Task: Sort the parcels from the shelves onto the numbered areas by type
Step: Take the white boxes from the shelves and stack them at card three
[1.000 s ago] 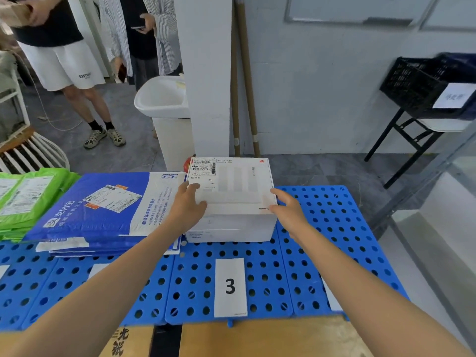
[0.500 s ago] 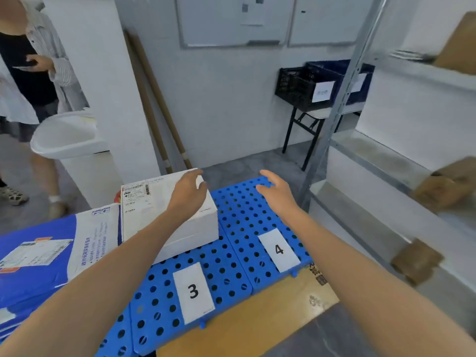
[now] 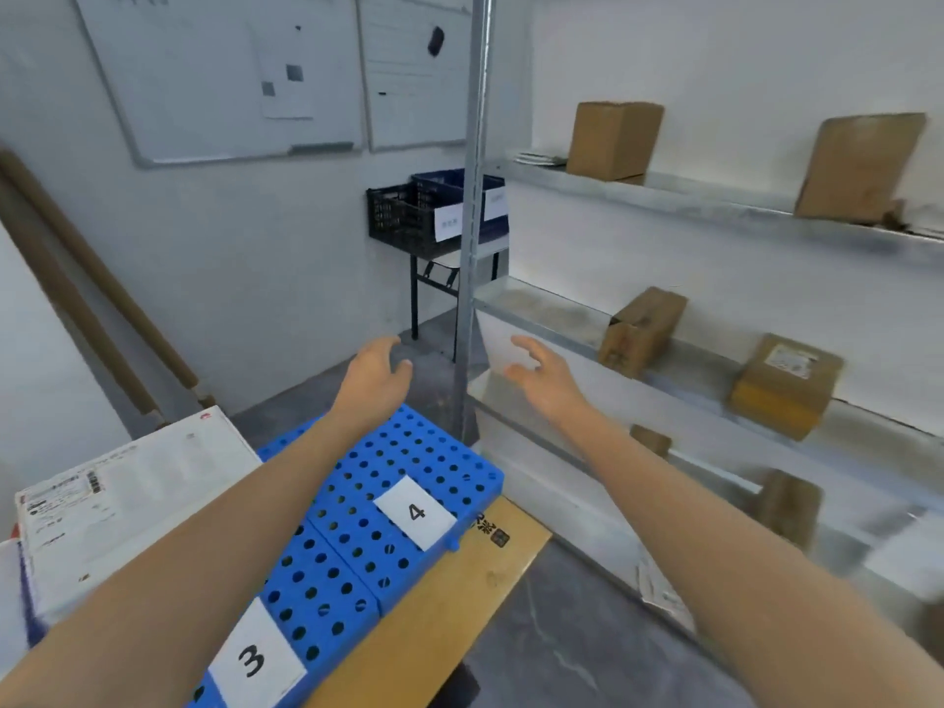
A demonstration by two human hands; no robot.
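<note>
both my hands are up in the air and hold nothing. my left hand (image 3: 375, 373) hangs beyond the far edge of the blue panel (image 3: 408, 452), fingers loosely curled. my right hand (image 3: 544, 383) is spread wide, just right of the grey shelf post (image 3: 472, 247). the white box (image 3: 133, 498) sits on the panel at my left, behind the 3 label (image 3: 255, 656); the 4 label (image 3: 416, 513) lies further right. brown parcels wait on the shelves: 2 on the top one, 2 on the middle, the nearest brown parcel (image 3: 641, 332) close to my right hand but apart from it.
</note>
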